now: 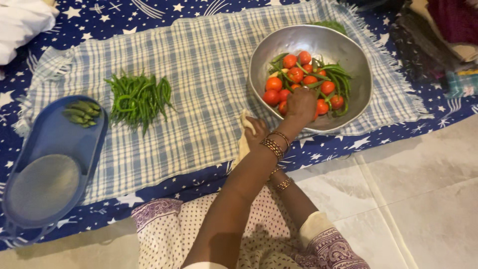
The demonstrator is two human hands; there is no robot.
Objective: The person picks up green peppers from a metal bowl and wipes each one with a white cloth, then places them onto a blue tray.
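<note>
A dark blue sheet with white stars is lying over the pale tiled floor, and on top of it a light blue checked cloth with fringes is spreading from left to right. On the right part of this cloth a big round metal bowl is sitting, and red tomatoes mixed with long green chillies are resting inside it. At the left edge, partly on the cloth and partly on the sheet, a blue oval tray is lying; a grey round mat is sitting in its near end and a few short green vegetables are lying in its far end. Between the tray and the bowl a loose heap of green chillies is lying directly on the checked cloth, well apart from the bowl. The person is sitting on the floor in a dotted garment, and the two forearms are crossing each other. The left hand, with bangles on the wrist, is reaching into the bowl with the grip curling down among the tomatoes; I cannot tell if it is grasping one. The right hand is staying just beside the near rim of the bowl, clenching a small pale cloth.
</note>
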